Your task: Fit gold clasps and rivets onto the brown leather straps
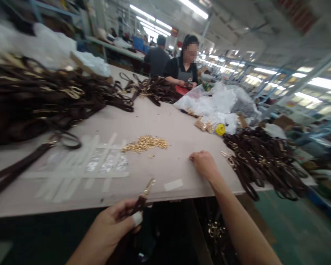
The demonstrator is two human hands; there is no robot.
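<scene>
My left hand (118,222), a white wrap on its thumb, pinches the end of a dark brown leather strap (139,204) just off the table's front edge. A gold snap hook (149,187) points up from that strap end. On the table to the right rests my right hand (203,163), its fingers curled together; whatever they hold, if anything, is hidden. Between the hands and farther back lies a loose pile of small gold metal pieces (146,143), with a few stray ones in front of it.
Brown straps with gold hooks are heaped at the left (44,95) and right (262,162). Taped clear packets (107,163) lie left of centre. Beyond are plastic bags (217,99), a yellow roll (220,129) and a co-worker (182,70). More hooks (215,230) hang below the table edge.
</scene>
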